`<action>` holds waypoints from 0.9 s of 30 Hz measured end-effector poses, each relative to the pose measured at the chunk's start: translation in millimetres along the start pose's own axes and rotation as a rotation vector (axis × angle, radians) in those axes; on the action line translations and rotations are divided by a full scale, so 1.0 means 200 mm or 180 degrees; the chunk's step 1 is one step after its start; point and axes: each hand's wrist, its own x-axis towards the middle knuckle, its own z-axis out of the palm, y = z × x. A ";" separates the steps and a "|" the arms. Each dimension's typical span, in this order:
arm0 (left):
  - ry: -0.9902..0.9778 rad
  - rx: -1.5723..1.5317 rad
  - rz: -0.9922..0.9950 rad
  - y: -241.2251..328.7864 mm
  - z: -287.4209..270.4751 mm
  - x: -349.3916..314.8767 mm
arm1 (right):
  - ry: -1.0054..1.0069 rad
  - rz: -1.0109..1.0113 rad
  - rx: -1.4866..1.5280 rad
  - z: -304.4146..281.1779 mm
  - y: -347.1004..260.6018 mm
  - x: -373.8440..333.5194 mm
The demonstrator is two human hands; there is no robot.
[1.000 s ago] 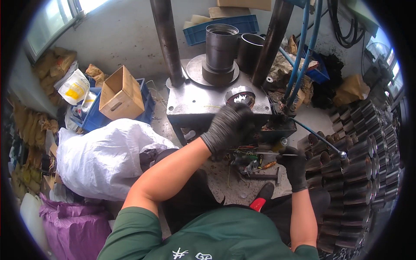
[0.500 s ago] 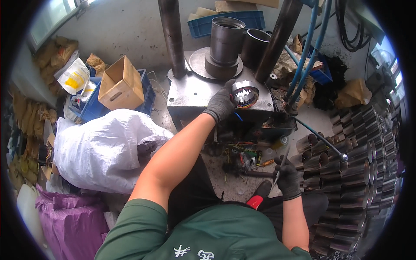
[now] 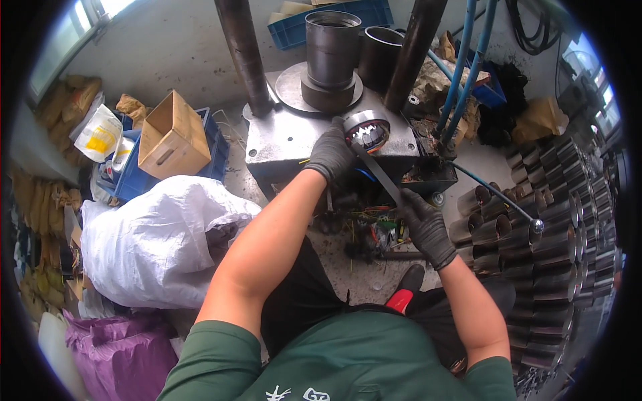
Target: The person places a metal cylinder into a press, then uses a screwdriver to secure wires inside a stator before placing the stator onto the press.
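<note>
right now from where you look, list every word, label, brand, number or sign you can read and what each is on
Green shirt: white characters, partly cut off by the lower edge; left unquoted.
White bag with a yellow patch: the print is too small and blurred to read.
Ring-shaped part with coloured wires and flat metal bar: no lettering I can make out.

Silvery ring (image 3: 368,119), grey strip (image 3: 381,172), dark green shirt (image 3: 348,347) with white markings (image 3: 277,393), white sack (image 3: 154,234), purple bag (image 3: 120,354)
</note>
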 end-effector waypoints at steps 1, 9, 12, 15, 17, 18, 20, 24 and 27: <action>-0.0024 -0.0054 -0.0094 -0.06 0.00 0.03 | -0.0098 0.0260 0.0236 -0.01 -0.06 0.02; -0.0221 0.0084 -0.0020 -0.01 -0.02 0.02 | 0.0015 0.0405 0.0303 -0.04 -0.05 0.12; -0.0089 0.0078 -0.0115 -0.03 -0.01 0.01 | -0.0526 -0.0266 -0.1192 0.04 0.02 0.21; 0.0032 0.0170 -0.0057 -0.02 0.00 0.01 | -0.0222 -0.1034 -0.1270 0.14 0.18 0.29; 0.0021 0.0274 -0.0039 -0.02 0.03 0.02 | -0.0257 -0.0634 -0.0765 0.17 0.08 0.38; 0.0054 0.0263 -0.0033 -0.02 0.04 0.02 | -0.0250 -0.0445 -0.0502 0.19 0.02 0.42; 0.0118 0.0243 0.0009 -0.01 0.05 0.02 | -0.0154 -0.0197 -0.0383 0.27 0.02 0.44; 0.0291 0.0303 -0.0058 -0.03 0.04 0.01 | -0.0369 -0.1307 -0.1791 0.22 0.06 0.16; 0.0132 0.0368 -0.0066 -0.01 0.04 0.01 | -0.0329 -0.0948 -0.1343 0.26 0.10 0.29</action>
